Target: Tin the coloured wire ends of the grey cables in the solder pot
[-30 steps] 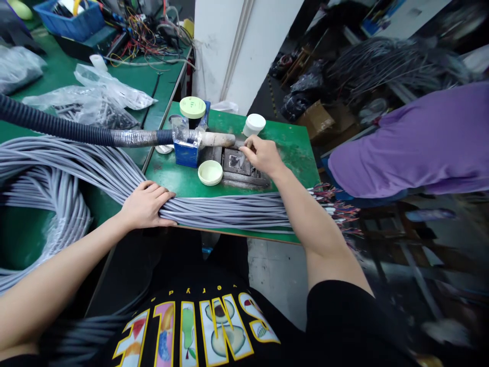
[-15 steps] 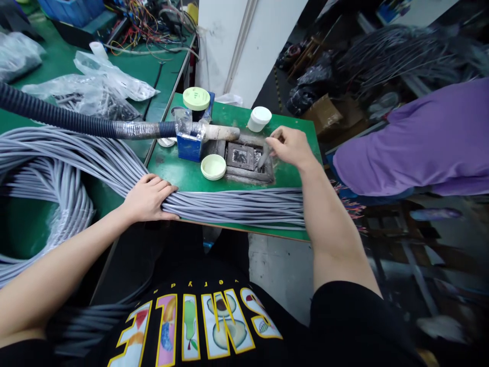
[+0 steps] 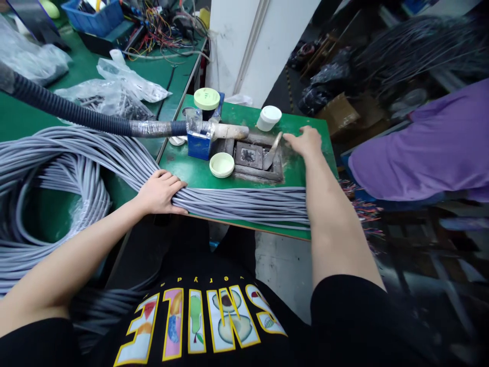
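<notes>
My left hand (image 3: pixel 162 192) lies across a thick bundle of grey cables (image 3: pixel 244 206), gripping it with the fingers over the top and the thumb at the near side. The bundle runs along the table's front edge and passes under my right forearm. My right hand (image 3: pixel 303 142) is open and holds nothing, its fingertips just right of a scraper (image 3: pixel 272 152). That scraper leans with its blade in a grimy dark metal pot (image 3: pixel 260 176) set into the green tabletop. Shiny silvery metal (image 3: pixel 248 155) shows in the pot's square opening.
A ribbed hose (image 3: pixel 95 117) ends in a nozzle over the pot, propped on a blue box (image 3: pixel 199 145). Around it stand a pale green dish (image 3: pixel 222 165), a white tub (image 3: pixel 269 118) and a green-lidded jar (image 3: pixel 207 99). Coiled cable lies left; a person in purple (image 3: pixel 428 148) is at right.
My right hand has let go of the scraper and drawn back to the right, fingers spreading. The scraper now leans in the pot. My left hand stays on the cables; the view has shifted slightly.
</notes>
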`<state>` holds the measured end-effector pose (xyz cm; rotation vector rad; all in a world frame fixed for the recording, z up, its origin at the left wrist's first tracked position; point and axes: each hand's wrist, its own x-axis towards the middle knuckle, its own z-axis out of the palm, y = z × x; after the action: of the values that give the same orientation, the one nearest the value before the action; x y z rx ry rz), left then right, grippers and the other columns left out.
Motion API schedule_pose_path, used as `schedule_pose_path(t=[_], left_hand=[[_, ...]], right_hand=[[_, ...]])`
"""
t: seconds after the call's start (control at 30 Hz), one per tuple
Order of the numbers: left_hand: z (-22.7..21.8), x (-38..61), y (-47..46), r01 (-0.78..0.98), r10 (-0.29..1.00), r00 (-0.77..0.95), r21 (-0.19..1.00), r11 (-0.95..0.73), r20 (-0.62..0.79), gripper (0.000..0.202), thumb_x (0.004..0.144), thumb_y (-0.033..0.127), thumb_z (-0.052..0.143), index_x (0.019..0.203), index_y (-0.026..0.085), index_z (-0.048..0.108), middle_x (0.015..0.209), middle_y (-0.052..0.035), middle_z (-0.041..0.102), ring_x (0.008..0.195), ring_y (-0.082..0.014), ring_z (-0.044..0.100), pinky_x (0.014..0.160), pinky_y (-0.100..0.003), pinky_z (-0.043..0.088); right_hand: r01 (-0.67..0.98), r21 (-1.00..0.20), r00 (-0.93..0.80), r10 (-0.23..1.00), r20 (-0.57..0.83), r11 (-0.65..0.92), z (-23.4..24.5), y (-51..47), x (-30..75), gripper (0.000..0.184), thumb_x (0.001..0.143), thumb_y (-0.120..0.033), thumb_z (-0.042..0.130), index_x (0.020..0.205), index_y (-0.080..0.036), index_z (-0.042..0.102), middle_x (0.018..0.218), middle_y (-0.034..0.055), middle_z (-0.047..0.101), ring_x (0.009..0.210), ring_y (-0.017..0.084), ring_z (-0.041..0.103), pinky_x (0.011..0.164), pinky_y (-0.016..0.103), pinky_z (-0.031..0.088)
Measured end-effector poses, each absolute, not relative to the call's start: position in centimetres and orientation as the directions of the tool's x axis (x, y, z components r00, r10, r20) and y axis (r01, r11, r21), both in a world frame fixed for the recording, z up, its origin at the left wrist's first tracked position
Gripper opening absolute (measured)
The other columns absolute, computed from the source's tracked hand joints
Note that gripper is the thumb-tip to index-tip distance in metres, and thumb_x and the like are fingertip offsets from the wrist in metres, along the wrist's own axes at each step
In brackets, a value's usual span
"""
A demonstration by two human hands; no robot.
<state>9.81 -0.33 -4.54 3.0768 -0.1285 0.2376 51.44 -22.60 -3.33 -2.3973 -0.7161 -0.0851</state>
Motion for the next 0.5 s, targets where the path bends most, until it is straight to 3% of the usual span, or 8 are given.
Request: schedule_pose_path(t=[0.07, 0.1, 0.17, 0.27, 0.4, 0.5], left_hand=[[-4.6, 9.8, -0.3, -0.088, -0.08, 0.985, 0.043, -0.995, 0.154, 0.075, 0.069, 0.076, 0.052, 0.113, 0.016, 0.062, 0.091, -0.0121, 0.065, 0.089, -0.0293, 0.057, 0.091, -0.046, 0.037], [-4.6, 9.8, -0.3, -0.088, -0.08, 0.984, 0.043, -0.995, 0.156, 0.076, 0.069, 0.076, 0.052, 0.113, 0.016, 0.062, 0.091, -0.0122, 0.065, 0.089, -0.0293, 0.057, 0.091, -0.046, 0.037], [-4.6, 9.8, -0.3, -0.088, -0.08, 0.983, 0.043, -0.995, 0.163, 0.076, 0.068, 0.077, 0.052, 0.112, 0.015, 0.063, 0.091, -0.0124, 0.065, 0.089, -0.0293, 0.056, 0.091, -0.047, 0.037], [-4.7, 9.9, -0.3, -0.092, -0.084, 0.983, 0.04, -0.995, 0.165, 0.077, 0.068, 0.077, 0.052, 0.113, 0.015, 0.063, 0.091, -0.0127, 0.065, 0.089, -0.0294, 0.056, 0.09, -0.047, 0.037], [-4.8, 9.9, -0.2, -0.093, -0.085, 0.983, 0.04, -0.995, 0.161, 0.079, 0.068, 0.077, 0.051, 0.114, 0.014, 0.062, 0.091, -0.0132, 0.064, 0.09, -0.03, 0.056, 0.09, -0.047, 0.036], [-4.9, 9.8, -0.1, -0.083, -0.076, 0.985, 0.04, -0.996, 0.155, 0.078, 0.069, 0.077, 0.051, 0.115, 0.015, 0.062, 0.092, -0.013, 0.064, 0.09, -0.0303, 0.055, 0.09, -0.047, 0.036]], right_hand=[[0.576, -0.443, 0.817, 0.508, 0.274, -0.687, -2.4, -24.1, 49.1, 0.043, 0.074, -0.039, 0.066, 0.106, -0.01, 0.062, 0.092, 0.0155, 0.068, 0.092, 0.03, 0.064, 0.087, 0.049, 0.048], [0.636, -0.421, 0.768, 0.586, 0.26, -0.647, -2.0, -25.1, 47.5, 0.044, 0.076, -0.04, 0.064, 0.109, -0.012, 0.062, 0.094, 0.0145, 0.069, 0.092, 0.03, 0.064, 0.087, 0.048, 0.048], [0.797, -0.369, 0.579, 0.78, 0.238, -0.479, -1.4, -27.6, 43.7, 0.048, 0.078, -0.046, 0.06, 0.116, -0.016, 0.06, 0.103, 0.0131, 0.068, 0.096, 0.029, 0.063, 0.088, 0.047, 0.048], [0.933, -0.216, 0.335, 0.916, 0.223, -0.288, -1.9, -32.4, 38.2, 0.062, 0.077, -0.057, 0.058, 0.126, -0.019, 0.055, 0.12, 0.0144, 0.062, 0.116, 0.033, 0.054, 0.099, 0.052, 0.04], [0.934, -0.067, 0.358, 0.912, 0.203, -0.352, -4.5, -38.5, 34.6, 0.08, 0.075, -0.065, 0.056, 0.14, -0.021, 0.041, 0.143, 0.0182, 0.042, 0.133, 0.039, 0.036, 0.106, 0.059, 0.028], [0.897, -0.027, 0.434, 0.869, 0.238, -0.441, -6.7, -41.0, 35.2, 0.075, 0.08, -0.062, 0.051, 0.141, -0.021, 0.039, 0.146, 0.0188, 0.038, 0.134, 0.04, 0.034, 0.106, 0.062, 0.026]])
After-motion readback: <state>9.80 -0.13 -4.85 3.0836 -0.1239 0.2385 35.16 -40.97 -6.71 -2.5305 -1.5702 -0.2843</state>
